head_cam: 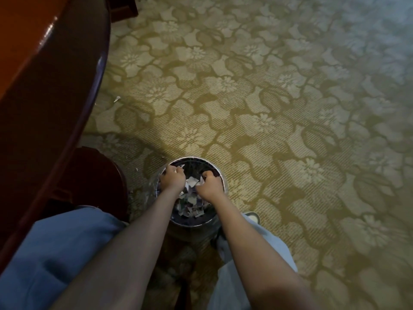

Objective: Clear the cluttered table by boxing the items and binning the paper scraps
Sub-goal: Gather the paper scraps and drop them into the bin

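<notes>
— How far along is the clearing?

— Only the edge of the table (44,63) shows at far left, so I can't judge the boxing. A stray scrap (116,99) lies on the carpet (268,97) just beside it, not yet picked up.

— And the hands?

— Both are over the bin (194,158). The left hand (172,179) is curled, with a white bit pinched at its fingertips. Paper scraps (190,206) are heaped inside the bin. The right hand (209,184) is a loose fist, but I cannot tell whether it holds paper.

— So the binning is well on?

— It seems so, with the floor scrap left to do.
</notes>
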`<state>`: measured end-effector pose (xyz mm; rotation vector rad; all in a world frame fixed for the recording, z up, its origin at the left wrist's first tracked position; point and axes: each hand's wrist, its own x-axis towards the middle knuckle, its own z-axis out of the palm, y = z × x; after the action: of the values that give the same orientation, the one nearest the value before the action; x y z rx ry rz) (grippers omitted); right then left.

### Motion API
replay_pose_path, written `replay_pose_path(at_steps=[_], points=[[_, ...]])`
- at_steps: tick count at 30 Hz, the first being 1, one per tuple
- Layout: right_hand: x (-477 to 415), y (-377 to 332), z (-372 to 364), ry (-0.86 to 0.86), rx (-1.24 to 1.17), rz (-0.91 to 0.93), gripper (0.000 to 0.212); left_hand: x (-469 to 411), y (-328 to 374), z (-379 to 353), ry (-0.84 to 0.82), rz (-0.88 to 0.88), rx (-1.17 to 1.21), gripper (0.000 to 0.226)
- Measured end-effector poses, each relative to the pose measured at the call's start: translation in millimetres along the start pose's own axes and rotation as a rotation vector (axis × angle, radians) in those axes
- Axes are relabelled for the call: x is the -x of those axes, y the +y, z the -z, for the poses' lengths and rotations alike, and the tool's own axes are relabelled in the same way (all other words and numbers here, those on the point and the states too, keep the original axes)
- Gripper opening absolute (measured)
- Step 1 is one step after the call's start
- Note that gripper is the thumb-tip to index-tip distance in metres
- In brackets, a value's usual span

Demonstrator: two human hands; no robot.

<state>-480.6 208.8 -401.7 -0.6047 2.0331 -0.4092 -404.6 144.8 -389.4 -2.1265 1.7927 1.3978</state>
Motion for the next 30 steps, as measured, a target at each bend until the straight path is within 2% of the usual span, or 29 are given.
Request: replay_pose_path(at_steps=[8, 12, 18, 30], points=[[0, 1, -4, -0.058, -0.047, 0.034, 0.059, -4, -3, -3, -0.054, 0.001, 0.072, 0.034], [4, -3, -4, -0.033, -0.056, 0.044, 0.059, -1, -4, -1, -0.058, -0.007, 0.045, 0.033], [20, -6, 12, 0.084, 0.107, 0.1, 0.049, 14, 0, 15, -0.039, -0.04, 0.024, 0.032], [106, -39, 63, 0.243, 0.149, 0.176, 0.049, 100, 39, 61, 0.013, -0.243, -0.011, 0.028]])
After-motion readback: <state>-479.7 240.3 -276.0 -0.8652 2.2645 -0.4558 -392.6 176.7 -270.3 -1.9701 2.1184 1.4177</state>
